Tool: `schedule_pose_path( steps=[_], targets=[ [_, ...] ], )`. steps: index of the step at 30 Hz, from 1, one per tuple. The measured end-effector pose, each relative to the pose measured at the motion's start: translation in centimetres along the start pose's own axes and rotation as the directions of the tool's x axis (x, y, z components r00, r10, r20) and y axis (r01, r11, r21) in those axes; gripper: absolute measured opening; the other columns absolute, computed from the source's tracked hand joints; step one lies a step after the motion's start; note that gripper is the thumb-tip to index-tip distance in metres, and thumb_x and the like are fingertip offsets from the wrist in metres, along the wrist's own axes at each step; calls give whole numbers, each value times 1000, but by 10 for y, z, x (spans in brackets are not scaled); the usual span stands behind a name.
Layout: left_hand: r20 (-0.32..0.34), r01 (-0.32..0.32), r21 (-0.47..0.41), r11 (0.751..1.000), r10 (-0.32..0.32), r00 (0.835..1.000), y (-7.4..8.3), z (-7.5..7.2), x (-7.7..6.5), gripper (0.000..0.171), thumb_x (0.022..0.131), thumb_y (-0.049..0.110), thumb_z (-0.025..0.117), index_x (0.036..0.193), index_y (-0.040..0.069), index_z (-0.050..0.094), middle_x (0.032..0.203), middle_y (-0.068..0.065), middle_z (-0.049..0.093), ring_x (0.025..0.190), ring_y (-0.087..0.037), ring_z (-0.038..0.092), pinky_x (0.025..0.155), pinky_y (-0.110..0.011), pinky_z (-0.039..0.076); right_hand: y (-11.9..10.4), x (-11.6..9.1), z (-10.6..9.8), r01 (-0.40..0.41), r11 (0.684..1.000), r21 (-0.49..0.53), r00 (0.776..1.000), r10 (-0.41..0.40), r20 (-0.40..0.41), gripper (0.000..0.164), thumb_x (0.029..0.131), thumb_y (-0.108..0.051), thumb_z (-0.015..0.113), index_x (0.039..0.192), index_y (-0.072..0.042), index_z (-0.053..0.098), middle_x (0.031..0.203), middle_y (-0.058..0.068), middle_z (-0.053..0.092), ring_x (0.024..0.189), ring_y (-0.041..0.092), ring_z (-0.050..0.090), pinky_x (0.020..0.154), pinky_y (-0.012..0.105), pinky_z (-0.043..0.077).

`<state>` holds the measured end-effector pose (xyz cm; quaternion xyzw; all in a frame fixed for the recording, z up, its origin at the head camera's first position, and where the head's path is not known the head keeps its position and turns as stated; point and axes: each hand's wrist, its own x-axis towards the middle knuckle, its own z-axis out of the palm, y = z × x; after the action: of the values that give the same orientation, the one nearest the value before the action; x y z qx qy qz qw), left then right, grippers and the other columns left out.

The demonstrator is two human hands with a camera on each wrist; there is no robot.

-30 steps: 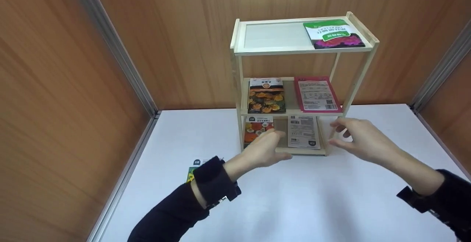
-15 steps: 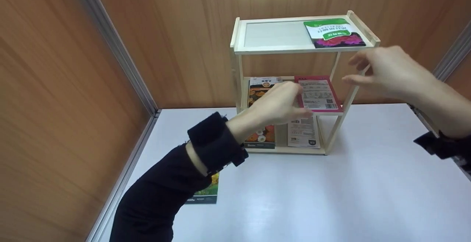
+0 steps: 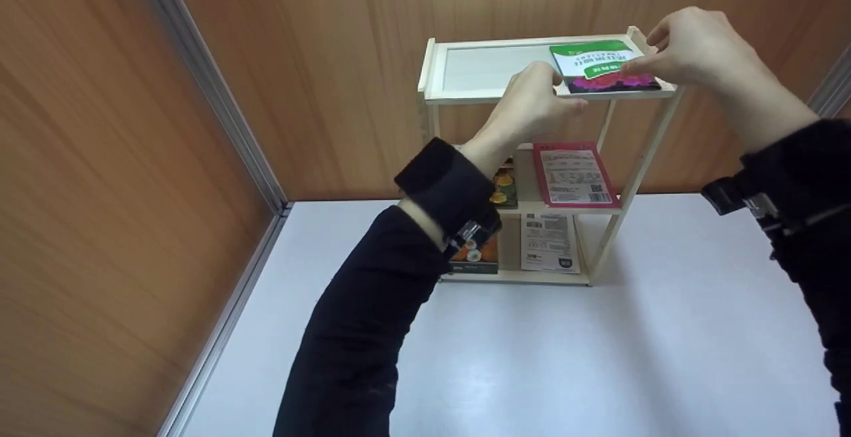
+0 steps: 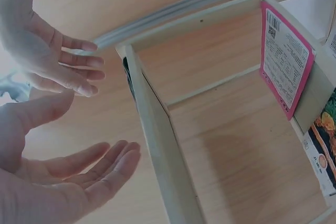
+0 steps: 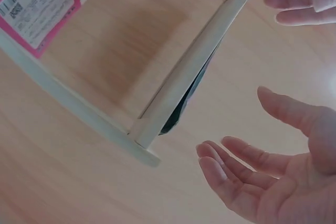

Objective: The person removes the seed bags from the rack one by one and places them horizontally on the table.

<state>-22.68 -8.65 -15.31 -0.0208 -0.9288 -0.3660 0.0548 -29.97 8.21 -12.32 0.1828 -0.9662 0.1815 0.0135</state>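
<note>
A flat packet (image 3: 598, 58), green and white with pink flowers, lies at the right end of the top shelf of a small pale rack (image 3: 485, 70). To its left front, my left hand (image 3: 532, 101) hovers with fingers bent loosely and nothing between them. My right hand (image 3: 701, 48) is above the packet's right side, its thumb overlapping the packet in the head view. In the right wrist view a gap shows between the right fingers (image 5: 241, 169) and the packet's dark edge (image 5: 181, 106). The left wrist view likewise has both palms beside the shelf, holding nothing.
On the middle shelf are a pink-bordered packet (image 3: 575, 174) and an orange-flower packet (image 3: 505, 184), partly behind my left arm. Below lie a white printed packet (image 3: 548, 243) and another orange one (image 3: 475, 257). The rack stands on a white table (image 3: 518, 357) against wood-grain panels.
Both hands have risen from the lower shelves to the top shelf's height, closing in on the green and white packet. My left sleeve now hides the yellow-flower packet on the table.
</note>
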Motion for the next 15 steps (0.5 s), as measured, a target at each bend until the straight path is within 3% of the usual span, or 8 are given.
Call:
schedule_pose_path(
  steps=[4, 7, 10, 15],
  targets=[
    [-114, 0, -67, 998, -7, 993, 1, 4, 18, 38, 84, 23, 61, 113, 0, 52, 104, -1, 53, 81, -8, 45, 57, -15, 34, 2, 12, 0, -38, 998, 53, 999, 38, 4, 70, 84, -37, 54, 128, 13, 33, 124, 31, 36, 103, 41, 36, 86, 54, 33],
    [-217, 26, -55, 998, -37, 976, 3, 8, 30, 38, 84, 25, 61, 112, 1, 52, 102, 1, 52, 81, -7, 45, 59, -14, 36, 3, 20, 2, -48, 995, 86, 999, 49, -11, 72, 85, -39, 52, 130, 13, 30, 126, 31, 34, 104, 41, 36, 88, 53, 32],
    [-295, 50, 6, 999, -47, 954, 4, 15, 40, 29, 84, 27, 61, 101, 4, 56, 88, 4, 51, 75, -6, 43, 58, -15, 33, 4, 27, 4, -65, 992, 103, 998, 68, -19, 75, 85, -41, 50, 131, 13, 27, 127, 31, 33, 102, 39, 37, 89, 51, 34],
    [-309, 177, 125, 976, -131, 942, 8, 30, 55, 28, 81, 39, 62, 94, 15, 58, 90, 5, 51, 86, -8, 44, 70, -19, 34, 4, 35, 7, -115, 988, 100, 993, 116, -4, 75, 84, -41, 51, 131, 13, 26, 125, 30, 34, 95, 35, 41, 80, 44, 39]
  ],
)
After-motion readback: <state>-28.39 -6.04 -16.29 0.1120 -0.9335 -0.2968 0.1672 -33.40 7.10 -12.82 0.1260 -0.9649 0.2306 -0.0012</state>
